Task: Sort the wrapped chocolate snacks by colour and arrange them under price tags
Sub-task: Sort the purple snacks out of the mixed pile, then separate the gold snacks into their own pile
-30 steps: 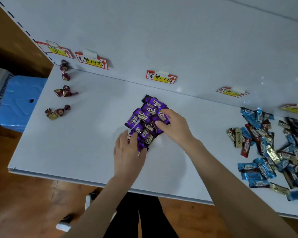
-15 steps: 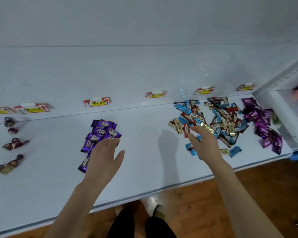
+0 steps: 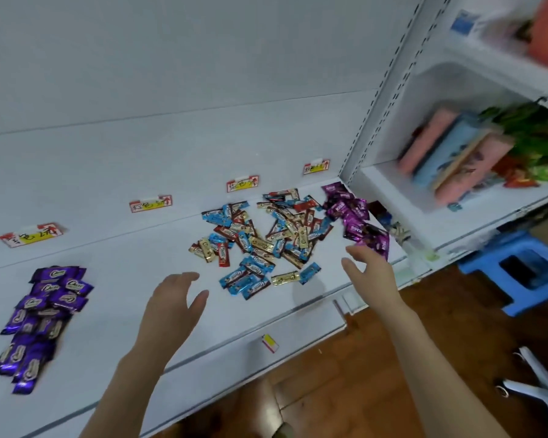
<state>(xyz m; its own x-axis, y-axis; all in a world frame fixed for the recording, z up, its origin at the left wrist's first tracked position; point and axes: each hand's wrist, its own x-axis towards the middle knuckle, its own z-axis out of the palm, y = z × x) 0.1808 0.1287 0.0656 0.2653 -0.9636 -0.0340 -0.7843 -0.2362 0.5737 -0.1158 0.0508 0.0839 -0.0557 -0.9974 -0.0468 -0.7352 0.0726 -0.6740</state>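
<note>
A tidy stack of purple wrapped chocolates (image 3: 41, 314) lies at the left of the white shelf (image 3: 124, 279), below a red-and-yellow price tag (image 3: 30, 237). A mixed heap of blue, red and gold chocolates (image 3: 263, 241) covers the middle right, with a pile of magenta ones (image 3: 355, 219) beside it. My left hand (image 3: 171, 305) hovers with relaxed fingers over bare shelf, left of the mixed heap. My right hand (image 3: 370, 273) hovers empty near the shelf's front edge, just below the magenta pile. More price tags (image 3: 151, 203) (image 3: 242, 184) (image 3: 316, 166) line the back.
A neighbouring shelf unit at the right holds pink and blue packs (image 3: 450, 162) and green bags (image 3: 535, 137). A blue plastic stool (image 3: 519, 270) stands on the wooden floor. A small tag (image 3: 270, 343) sits on the shelf's front strip.
Both hands left the purple stack and moved right, the right hand going past the mixed heap towards the magenta pile. The view swung right, bringing in the neighbouring shelf unit.
</note>
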